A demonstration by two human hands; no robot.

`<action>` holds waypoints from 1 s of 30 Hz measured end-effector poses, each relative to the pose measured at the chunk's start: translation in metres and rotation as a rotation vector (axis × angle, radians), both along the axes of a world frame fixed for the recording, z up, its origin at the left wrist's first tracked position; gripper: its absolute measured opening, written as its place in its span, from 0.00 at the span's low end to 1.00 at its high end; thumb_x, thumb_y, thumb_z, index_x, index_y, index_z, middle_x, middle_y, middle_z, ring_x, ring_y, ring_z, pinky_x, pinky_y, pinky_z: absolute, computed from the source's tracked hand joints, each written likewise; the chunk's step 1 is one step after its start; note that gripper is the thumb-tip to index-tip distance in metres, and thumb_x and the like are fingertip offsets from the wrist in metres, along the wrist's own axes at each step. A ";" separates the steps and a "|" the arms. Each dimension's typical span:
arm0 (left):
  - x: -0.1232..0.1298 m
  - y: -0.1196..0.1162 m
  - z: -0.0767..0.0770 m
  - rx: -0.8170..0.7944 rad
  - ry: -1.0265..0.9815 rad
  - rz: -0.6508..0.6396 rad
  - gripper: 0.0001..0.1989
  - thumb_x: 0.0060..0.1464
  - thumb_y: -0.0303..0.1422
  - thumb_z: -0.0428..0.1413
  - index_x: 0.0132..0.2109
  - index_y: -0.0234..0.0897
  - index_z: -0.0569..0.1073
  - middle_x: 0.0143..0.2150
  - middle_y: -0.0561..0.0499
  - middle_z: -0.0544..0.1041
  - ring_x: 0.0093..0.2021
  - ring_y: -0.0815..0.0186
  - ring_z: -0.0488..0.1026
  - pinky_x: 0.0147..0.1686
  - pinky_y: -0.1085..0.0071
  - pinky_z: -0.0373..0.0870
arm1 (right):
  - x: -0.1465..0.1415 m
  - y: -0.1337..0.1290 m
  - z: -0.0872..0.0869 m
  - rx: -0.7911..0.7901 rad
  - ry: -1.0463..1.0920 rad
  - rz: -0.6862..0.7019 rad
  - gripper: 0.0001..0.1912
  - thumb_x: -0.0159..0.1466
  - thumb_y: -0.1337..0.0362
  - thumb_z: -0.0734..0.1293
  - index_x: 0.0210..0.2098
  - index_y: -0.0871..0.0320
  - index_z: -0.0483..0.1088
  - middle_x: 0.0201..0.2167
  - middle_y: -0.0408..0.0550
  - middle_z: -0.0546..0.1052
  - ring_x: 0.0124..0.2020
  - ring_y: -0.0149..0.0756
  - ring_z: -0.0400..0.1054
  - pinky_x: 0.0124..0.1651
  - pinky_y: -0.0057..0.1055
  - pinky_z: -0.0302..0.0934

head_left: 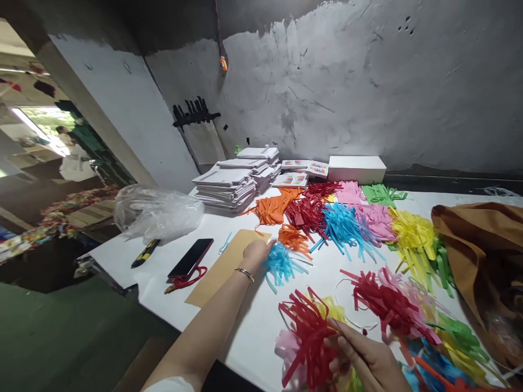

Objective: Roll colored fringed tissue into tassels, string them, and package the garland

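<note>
My left hand (257, 251) reaches over the table with its fingers closed at the upper end of a light blue paper tassel (281, 264); the fingertips are partly hidden. Just beyond lies a small orange tassel (293, 237). In the front, my right hand (365, 351) pinches a thin needle-like stick (337, 328) beside a red fringed tassel (306, 332). Yellow and pink tassels show around the red one. A thin white string (347, 316) loops behind my right hand toward another bunch of red tassels (379, 299).
Stacks of white printed sheets (224, 188) and a white box (357, 169) stand by the wall. Coloured tassel piles (343, 223) lie in front. A brown bag (469, 239) sits right. Left are a brown envelope (220, 272), phone (191, 259), cutter (145, 253) and plastic bag (159, 212).
</note>
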State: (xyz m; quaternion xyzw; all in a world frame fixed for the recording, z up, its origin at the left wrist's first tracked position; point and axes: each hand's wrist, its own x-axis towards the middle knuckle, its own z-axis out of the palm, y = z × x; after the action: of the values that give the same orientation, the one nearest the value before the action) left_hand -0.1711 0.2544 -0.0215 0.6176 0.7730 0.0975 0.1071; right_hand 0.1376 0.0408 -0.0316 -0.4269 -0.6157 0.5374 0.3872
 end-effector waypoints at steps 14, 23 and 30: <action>-0.011 -0.003 -0.009 -0.121 0.016 0.021 0.15 0.65 0.38 0.57 0.55 0.34 0.72 0.53 0.44 0.75 0.48 0.58 0.76 0.47 0.56 0.76 | 0.006 -0.021 0.021 -0.093 0.029 -0.114 0.29 0.68 0.41 0.61 0.53 0.54 0.77 0.31 0.49 0.76 0.32 0.38 0.71 0.37 0.31 0.68; -0.012 0.024 -0.009 -0.127 -0.040 0.098 0.16 0.65 0.39 0.57 0.54 0.34 0.72 0.52 0.44 0.75 0.48 0.57 0.76 0.48 0.55 0.75 | -0.001 -0.020 0.025 -0.091 0.163 0.057 0.22 0.71 0.46 0.59 0.44 0.56 0.75 0.17 0.36 0.60 0.20 0.26 0.55 0.27 0.24 0.52; -0.002 0.025 0.006 0.060 -0.213 0.122 0.15 0.64 0.37 0.57 0.54 0.34 0.72 0.52 0.45 0.75 0.47 0.59 0.76 0.45 0.57 0.77 | 0.001 -0.028 0.023 -0.163 0.202 -0.050 0.27 0.67 0.39 0.61 0.37 0.56 0.75 0.21 0.40 0.61 0.22 0.29 0.54 0.26 0.26 0.50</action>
State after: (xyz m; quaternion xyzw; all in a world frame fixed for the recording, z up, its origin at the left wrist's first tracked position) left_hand -0.1729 0.2792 -0.0157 0.5585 0.7902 0.1918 0.1638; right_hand 0.1382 0.0129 -0.0083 -0.4159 -0.5172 0.6160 0.4243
